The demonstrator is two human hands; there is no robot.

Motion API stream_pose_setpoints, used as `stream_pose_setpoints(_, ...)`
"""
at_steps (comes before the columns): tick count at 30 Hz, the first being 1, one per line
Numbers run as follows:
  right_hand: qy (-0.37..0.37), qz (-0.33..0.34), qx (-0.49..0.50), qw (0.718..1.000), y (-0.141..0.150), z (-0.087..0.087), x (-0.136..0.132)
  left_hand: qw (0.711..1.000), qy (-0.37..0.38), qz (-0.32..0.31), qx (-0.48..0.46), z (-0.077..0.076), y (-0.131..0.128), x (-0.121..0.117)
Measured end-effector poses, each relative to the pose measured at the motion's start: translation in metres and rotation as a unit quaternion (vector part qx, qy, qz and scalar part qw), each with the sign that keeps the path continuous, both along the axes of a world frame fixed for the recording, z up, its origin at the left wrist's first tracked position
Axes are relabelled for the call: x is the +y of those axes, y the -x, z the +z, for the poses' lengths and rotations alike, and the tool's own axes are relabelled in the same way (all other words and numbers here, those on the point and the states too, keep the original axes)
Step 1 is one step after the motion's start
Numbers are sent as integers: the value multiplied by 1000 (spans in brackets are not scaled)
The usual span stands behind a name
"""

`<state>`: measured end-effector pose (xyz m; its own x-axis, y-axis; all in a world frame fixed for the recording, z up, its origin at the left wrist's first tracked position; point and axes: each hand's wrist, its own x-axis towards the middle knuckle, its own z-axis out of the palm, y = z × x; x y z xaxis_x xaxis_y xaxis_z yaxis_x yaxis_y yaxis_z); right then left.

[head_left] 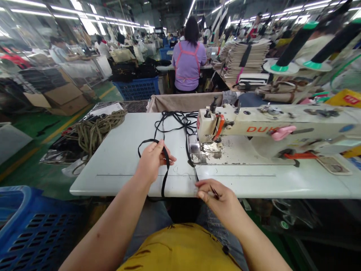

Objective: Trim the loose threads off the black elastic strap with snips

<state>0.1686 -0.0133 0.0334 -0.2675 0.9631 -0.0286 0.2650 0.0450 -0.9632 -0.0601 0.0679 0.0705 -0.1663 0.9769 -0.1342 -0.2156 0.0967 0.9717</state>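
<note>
Above the white sewing table (118,150), my left hand (152,160) is closed with a narrow black strap (164,180) looped through its fingers. The strap hangs past the table's front edge. My right hand (218,195) pinches a length of the same kind of black strap close to that edge. A small dark pointed tool (214,192), perhaps thread snips, is tucked in its palm and mostly hidden. A tangle of black strap (180,121) lies at the back of the table, left of the sewing machine (214,126). Loose thread ends lie between my hands.
The sewing machine's arm fills the table's right side, with black thread cones (293,45) behind it. Bundled olive straps (98,130) lie at the left. A blue basket (42,233) stands at my lower left. Beyond the cloth-lined bin (183,102) sits a co-worker (188,62).
</note>
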Motion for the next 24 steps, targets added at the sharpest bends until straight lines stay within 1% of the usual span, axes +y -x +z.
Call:
stream_pose_setpoints(2,-53,-17,21,998,12,7,10,999,11,-33,-23,7,-10,-9)
stream_pose_setpoints(3,-59,-9,39,997,18,8,14,998,18,-54,-36,10,-15,-14)
stream_pose_setpoints(4,-50,10,65,997,25,7,17,995,26,-79,-49,13,-20,-18)
stream_pose_setpoints(6,-4,69,137,988,37,3,21,988,36,-129,-71,19,-27,-25)
stream_pose_setpoints(7,22,95,173,980,41,0,22,986,37,-145,-77,20,-28,-27)
stream_pose_setpoints(8,44,112,200,972,43,-4,22,985,35,-147,-79,21,-27,-28)
stream_pose_setpoints(10,69,118,210,968,42,-11,20,991,17,-109,-72,20,-20,-24)
stream_pose_setpoints(14,105,123,127,979,21,-19,10,999,-33,30,-24,12,12,-6)
stream_pose_setpoints(16,128,115,91,981,9,-22,3,996,-45,80,-2,6,28,2)
stream_pose_setpoints(17,138,107,79,981,3,-23,0,995,-48,92,7,3,33,5)
stream_pose_setpoints(19,155,92,71,981,-5,-25,-4,994,-49,94,24,-2,37,8)
stream_pose_setpoints(24,186,79,75,976,-16,-30,-8,996,-34,72,37,-10,27,7)
